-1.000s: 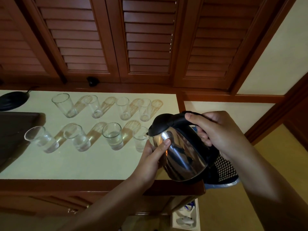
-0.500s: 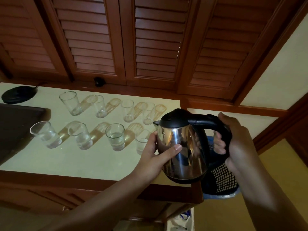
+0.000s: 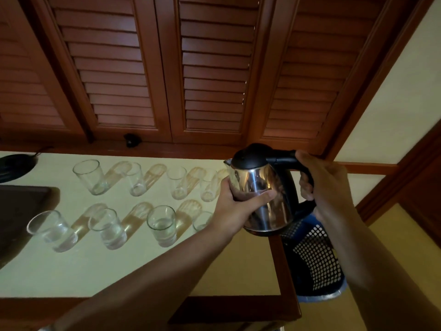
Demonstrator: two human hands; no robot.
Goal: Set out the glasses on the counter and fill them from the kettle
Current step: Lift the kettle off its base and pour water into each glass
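Note:
A steel kettle (image 3: 265, 192) with a black lid and handle hangs upright over the counter's right end. My right hand (image 3: 319, 180) grips its handle; my left hand (image 3: 236, 206) cups its steel body from the left. Several clear glasses stand in two rows on the pale counter (image 3: 71, 271). Three front-row glasses, including the one at the far left (image 3: 51, 229) and the third one (image 3: 162, 224), hold some water. A fourth front glass (image 3: 201, 219) is partly hidden by my left hand. The back-row glasses (image 3: 91, 176) look empty.
A black kettle base (image 3: 14, 166) with its cord sits at the counter's far left. A dark tray (image 3: 16, 211) lies at the left edge. A dark perforated basket (image 3: 315, 256) stands right of the counter. Wooden louvred shutters (image 3: 210, 68) rise behind.
The kettle has swung from tilted, spout down over the front-right glass, back to upright and risen slightly. My right hand shifted from the top of the handle to its rear.

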